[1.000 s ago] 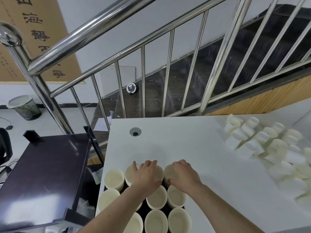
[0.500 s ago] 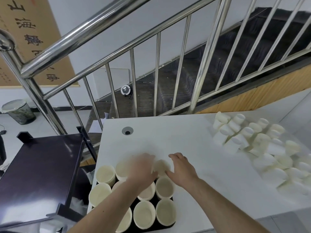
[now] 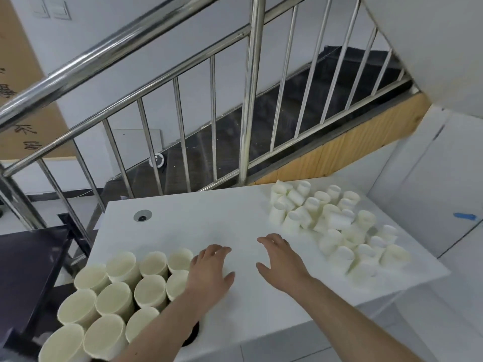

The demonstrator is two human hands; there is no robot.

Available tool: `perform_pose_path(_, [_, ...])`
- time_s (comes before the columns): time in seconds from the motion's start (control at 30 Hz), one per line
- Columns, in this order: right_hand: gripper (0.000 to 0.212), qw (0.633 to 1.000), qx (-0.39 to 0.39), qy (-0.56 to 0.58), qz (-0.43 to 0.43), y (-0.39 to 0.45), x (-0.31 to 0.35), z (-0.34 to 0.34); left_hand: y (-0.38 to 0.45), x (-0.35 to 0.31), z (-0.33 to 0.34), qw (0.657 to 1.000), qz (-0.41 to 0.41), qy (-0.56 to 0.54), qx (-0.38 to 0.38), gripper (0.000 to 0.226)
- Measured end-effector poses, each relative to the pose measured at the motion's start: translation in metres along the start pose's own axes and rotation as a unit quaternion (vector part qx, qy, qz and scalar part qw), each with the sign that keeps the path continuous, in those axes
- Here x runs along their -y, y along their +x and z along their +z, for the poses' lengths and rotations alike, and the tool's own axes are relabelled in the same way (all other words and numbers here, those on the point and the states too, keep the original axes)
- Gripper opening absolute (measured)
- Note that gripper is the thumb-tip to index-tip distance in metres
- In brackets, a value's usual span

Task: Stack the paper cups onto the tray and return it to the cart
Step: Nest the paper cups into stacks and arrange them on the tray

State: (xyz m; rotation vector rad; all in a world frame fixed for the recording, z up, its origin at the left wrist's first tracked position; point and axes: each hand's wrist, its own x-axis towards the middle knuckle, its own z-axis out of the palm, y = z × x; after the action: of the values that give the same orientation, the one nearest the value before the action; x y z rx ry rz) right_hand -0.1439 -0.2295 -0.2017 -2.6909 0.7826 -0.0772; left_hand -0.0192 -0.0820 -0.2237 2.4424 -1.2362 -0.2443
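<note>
While both of my hands hover over the white tabletop [image 3: 235,223], neither holds anything: my left hand [image 3: 210,270] has its fingers spread and relaxed just beside the upright paper cups [image 3: 150,288], and my right hand [image 3: 281,262] is spread too, fingers pointing toward the heap of loose cups [image 3: 334,223]. Upright cups stand packed rim to rim on a dark tray [image 3: 192,335], which sits at the tabletop's corner nearest the black cart [image 3: 28,273]; only a sliver of the tray shows past my forearm. Loose cups lie tumbled on their sides and upside down, well apart from the tray, at the tabletop's opposite end. I judge these cups very light, thin-walled and easy to crush or knock over, so each is best taken around its side wall with a gentle grip. Laden, the tray probably wants both hands on opposite edges, kept level
</note>
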Motion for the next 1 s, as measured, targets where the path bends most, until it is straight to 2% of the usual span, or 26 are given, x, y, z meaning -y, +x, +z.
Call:
perform_pose_path(0.27, [0.058, 0.999, 0.006, -0.015, 0.041, -0.037, -0.094, -0.026, 0.012, -0.075, 0.046, 0.999, 0.019, -0.028, 0.029, 0.055])
perform_pose_path(0.47, [0.059, 0.998, 0.015, 0.001, 0.065, -0.024, -0.136, -0.027, 0.049, -0.098, 0.065, 0.998, 0.027, -0.033, 0.047, 0.055])
perform_pose_path(0.83, [0.06, 0.993, 0.078, -0.008, 0.086, 0.077, -0.191, 0.0, 0.166, -0.091, 0.118, 0.994, -0.009, -0.063, 0.086, 0.054])
perform_pose_path(1.0, [0.06, 0.992, 0.08, -0.014, 0.093, 0.131, -0.205, 0.007, 0.225, -0.085, 0.125, 0.994, 0.007, -0.048, 0.093, 0.056])
